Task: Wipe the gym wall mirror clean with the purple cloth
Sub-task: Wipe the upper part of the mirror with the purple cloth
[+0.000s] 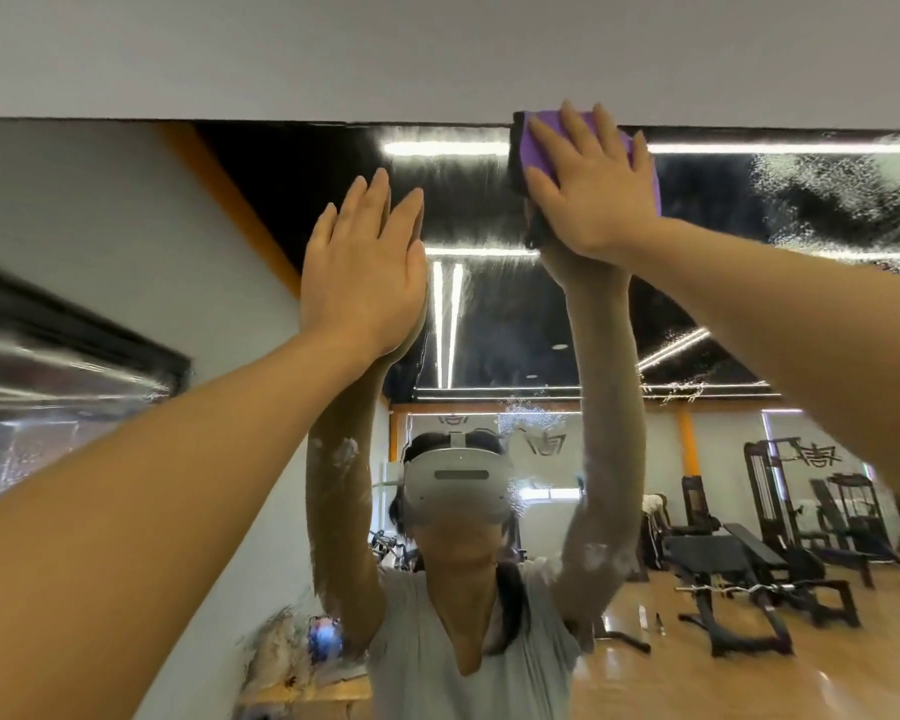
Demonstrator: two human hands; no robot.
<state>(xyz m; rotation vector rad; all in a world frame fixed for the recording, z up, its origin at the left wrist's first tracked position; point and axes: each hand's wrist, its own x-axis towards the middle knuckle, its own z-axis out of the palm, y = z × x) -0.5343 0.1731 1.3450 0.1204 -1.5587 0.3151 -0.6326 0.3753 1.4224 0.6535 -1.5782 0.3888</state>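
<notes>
Overhead, right hand (591, 187) flat on purple cloth (541, 132), left hand (365, 272) open.

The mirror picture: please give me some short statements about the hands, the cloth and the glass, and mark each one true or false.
1. The right hand presses the cloth flat against the mirror. True.
2. The cloth is at the bottom edge of the mirror. False: it is at the top edge, just under the white wall.
3. The left hand holds a spray bottle. False: it is empty, fingers straight, palm toward the glass.
4. Foamy smears show on the glass right of the cloth. True.
5. The cloth is green. False: it is purple.
</notes>
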